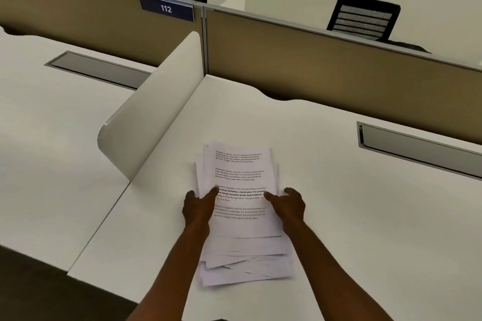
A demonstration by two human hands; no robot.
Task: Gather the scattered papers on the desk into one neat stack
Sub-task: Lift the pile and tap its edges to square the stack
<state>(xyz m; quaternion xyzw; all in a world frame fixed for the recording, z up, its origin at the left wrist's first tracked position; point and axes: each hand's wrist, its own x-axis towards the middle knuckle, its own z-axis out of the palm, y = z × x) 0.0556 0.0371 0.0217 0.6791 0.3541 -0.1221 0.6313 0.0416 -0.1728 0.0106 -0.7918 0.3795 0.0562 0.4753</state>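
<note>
One loose pile of papers [241, 206] lies on the white desk [352, 216] in front of you, its sheets fanned unevenly, with several edges sticking out at the near end and along the left side; the top sheet carries four short blocks of printed text. Your left hand [198, 206] grips the pile's left edge, thumb laid on the top sheet and fingers curled at the side, while your right hand [288, 202] clasps the right edge the same way, so the pile sits squeezed between both hands. Whether the sheets are lifted or resting flat you cannot tell. To the left, a white rounded divider [154, 112] stands between this desk and the neighbouring one. At the far edge runs a tan partition [313, 60] bearing a blue sign [167, 9] marked 112. Right of the pile a grey cable slot [417, 148] is set into the desk, and two black chairs [363, 18] show beyond the partition
</note>
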